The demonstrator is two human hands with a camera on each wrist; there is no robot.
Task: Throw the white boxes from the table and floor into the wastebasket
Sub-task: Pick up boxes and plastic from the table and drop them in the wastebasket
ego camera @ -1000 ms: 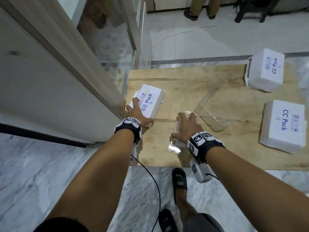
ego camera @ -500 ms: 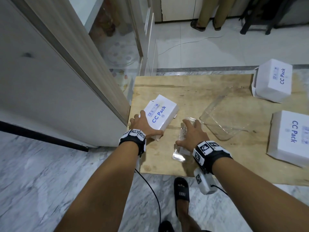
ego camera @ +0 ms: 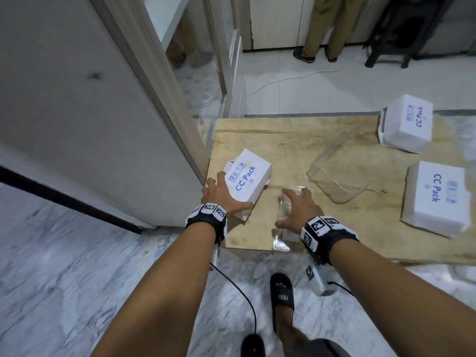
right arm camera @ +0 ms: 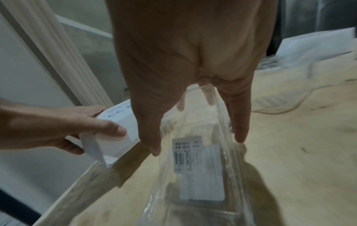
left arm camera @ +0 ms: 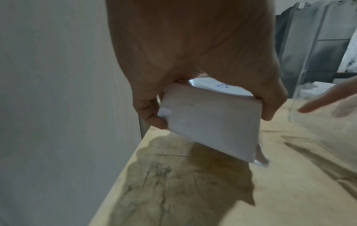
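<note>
A person is leaning over a pale, scuffed plywood tabletop (ego camera: 296, 145), the left hand (ego camera: 221, 194) gripping a white cardboard box printed "CC Pack" in blue (ego camera: 247, 177) near the table's left edge. In the left wrist view, the fingers (left arm camera: 148, 113) and thumb are curling around opposite sides of the box (left arm camera: 208, 122), which is tilting with its near end lifted off the wood and a loose flap hanging from its lower corner. The right hand (ego camera: 298, 210) is grasping a clear plastic container with a white barcode label (right arm camera: 195, 160), thumb on one side and fingers (right arm camera: 239, 122) reaching down the other; the container is standing on edge near the table's front rim. Just beyond it, a second clear plastic tray (ego camera: 342, 173) is lying open on the wood. Two more white "CC Pack" boxes are sitting on the right side of the table, one at the far corner (ego camera: 407, 123) and one nearer the front (ego camera: 435, 199), well apart from the hands. A white door panel (ego camera: 77, 112) is standing just beside the table's left edge, over grey-veined marble flooring (ego camera: 77, 279). A foot in a black slide sandal (ego camera: 282, 296) is showing below the table. The trousered legs of another person (ego camera: 327, 27) are standing at the far side of the room.
</note>
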